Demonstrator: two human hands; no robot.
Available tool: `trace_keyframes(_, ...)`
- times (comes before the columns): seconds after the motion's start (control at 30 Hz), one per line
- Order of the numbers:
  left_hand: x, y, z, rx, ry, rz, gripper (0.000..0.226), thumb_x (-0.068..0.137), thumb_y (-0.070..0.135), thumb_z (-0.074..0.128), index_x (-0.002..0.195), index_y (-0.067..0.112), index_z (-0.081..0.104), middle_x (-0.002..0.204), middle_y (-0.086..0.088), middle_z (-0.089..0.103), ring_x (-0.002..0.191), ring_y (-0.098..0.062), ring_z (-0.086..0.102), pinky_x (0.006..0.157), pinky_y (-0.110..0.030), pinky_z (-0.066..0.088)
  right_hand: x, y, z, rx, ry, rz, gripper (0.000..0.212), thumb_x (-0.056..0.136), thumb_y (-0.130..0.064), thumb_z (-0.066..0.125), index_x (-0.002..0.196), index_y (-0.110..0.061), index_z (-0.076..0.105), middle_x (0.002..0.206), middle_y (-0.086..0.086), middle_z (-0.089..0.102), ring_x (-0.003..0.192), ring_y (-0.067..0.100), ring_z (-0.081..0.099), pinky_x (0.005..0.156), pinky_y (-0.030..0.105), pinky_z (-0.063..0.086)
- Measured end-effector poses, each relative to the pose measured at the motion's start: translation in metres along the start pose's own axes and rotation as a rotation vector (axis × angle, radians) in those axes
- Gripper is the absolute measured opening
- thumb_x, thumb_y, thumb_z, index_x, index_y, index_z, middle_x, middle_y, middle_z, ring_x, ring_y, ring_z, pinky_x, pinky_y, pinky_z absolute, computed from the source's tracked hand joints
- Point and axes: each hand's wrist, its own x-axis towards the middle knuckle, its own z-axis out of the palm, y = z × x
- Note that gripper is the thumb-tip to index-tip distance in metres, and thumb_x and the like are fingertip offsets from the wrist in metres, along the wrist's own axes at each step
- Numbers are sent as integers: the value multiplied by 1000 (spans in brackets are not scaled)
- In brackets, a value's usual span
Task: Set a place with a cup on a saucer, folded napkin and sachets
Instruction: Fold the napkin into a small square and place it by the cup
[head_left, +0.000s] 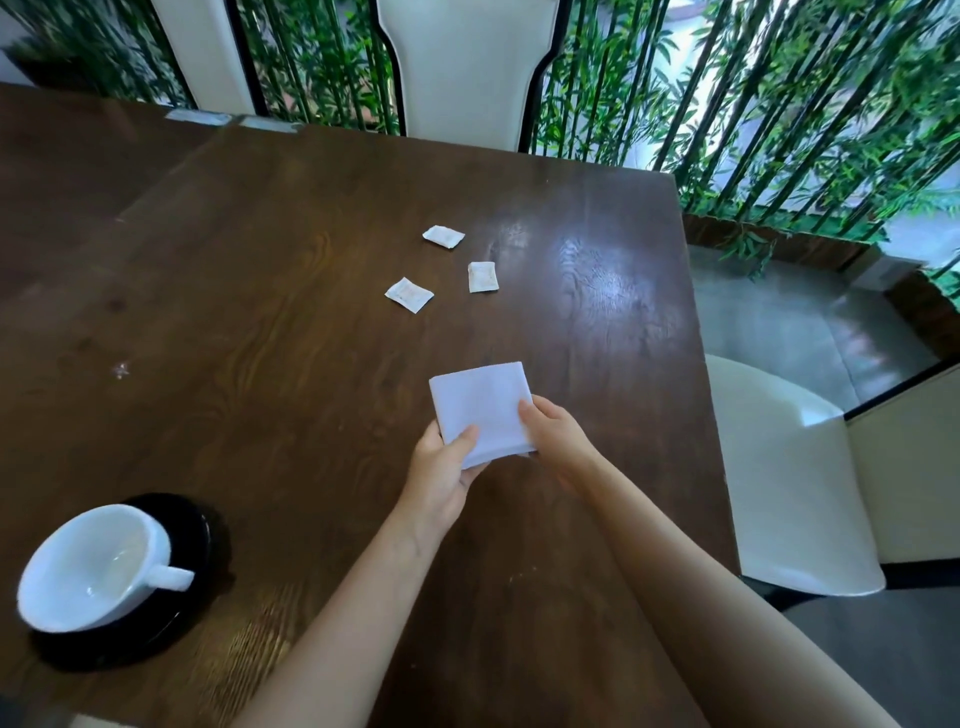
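Note:
A white napkin (480, 402), folded into a square, is held just above the dark wooden table (260, 291) near its middle. My left hand (441, 473) pinches its near left corner, thumb on top. My right hand (558, 431) grips its right edge. Three white sachets lie loose farther back: one (443, 236) at the rear, one (409, 294) to the left, one (482, 276) to the right. At the near left a white cup (88, 566) stands on a black saucer (192, 530), handle pointing right.
A white chair (789, 483) stands at the table's right edge, and another white chair back (462, 67) rises behind the far edge. Green bamboo stems (779, 104) line the background. Two small white cards (197, 117) lie at the far left edge.

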Motion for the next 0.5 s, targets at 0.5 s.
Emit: trace_keyframes(0.5,5,11,-17,3,-154,-51,32,93,29,53,123,19,57,119,-11,65,110,-26,63,94,-41,52,13,-14,10,-214,212,-83,48,94,-46,40,97,-3,61,89,1,60,80,15,54,73,32,42)
